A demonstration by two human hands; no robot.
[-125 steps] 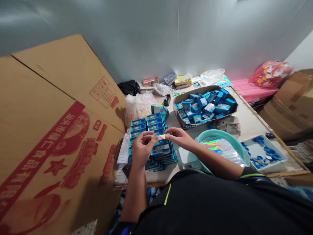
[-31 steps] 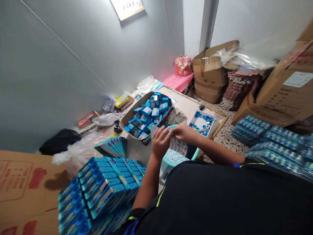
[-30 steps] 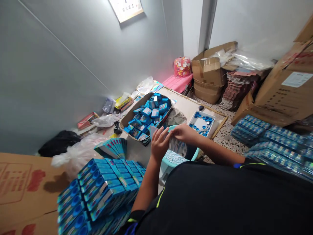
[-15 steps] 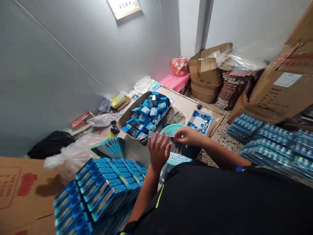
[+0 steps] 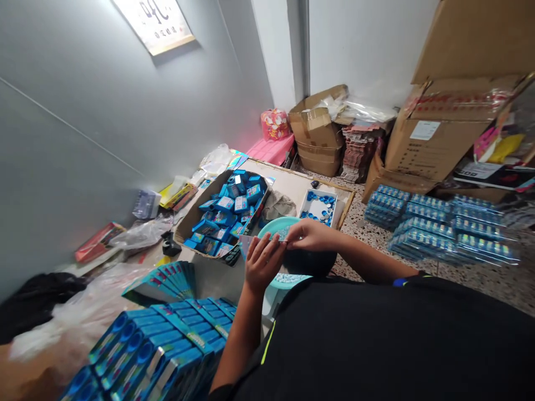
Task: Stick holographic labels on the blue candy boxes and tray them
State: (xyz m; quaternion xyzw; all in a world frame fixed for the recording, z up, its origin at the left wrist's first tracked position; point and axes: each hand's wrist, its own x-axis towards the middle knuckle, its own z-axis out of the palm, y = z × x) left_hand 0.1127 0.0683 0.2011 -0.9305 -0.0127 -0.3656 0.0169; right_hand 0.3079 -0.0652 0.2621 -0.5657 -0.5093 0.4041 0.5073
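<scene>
The person's left hand is curling narrowly around a pale card, its fingers raised and only the card's edge showing, while the right hand is pinching a small shiny foil strip between thumb and fingers, right beside the left fingertips. Both hands are hovering over a teal plastic basin, which is holding pale blue tablets and a dark, glossy foil sheet. On the counter, a cardboard tray is holding loose blue boxes just beyond the hands, and a white tray of blue caps is sitting past the basin. A fan of teal cards is lying nearer the left forearm, beside stacked blue boxes filling the lower left of the view. Shrink-wrapped blue packs are resting on the speckled terrazzo floor to the right, below large cardboard cartons.
</scene>
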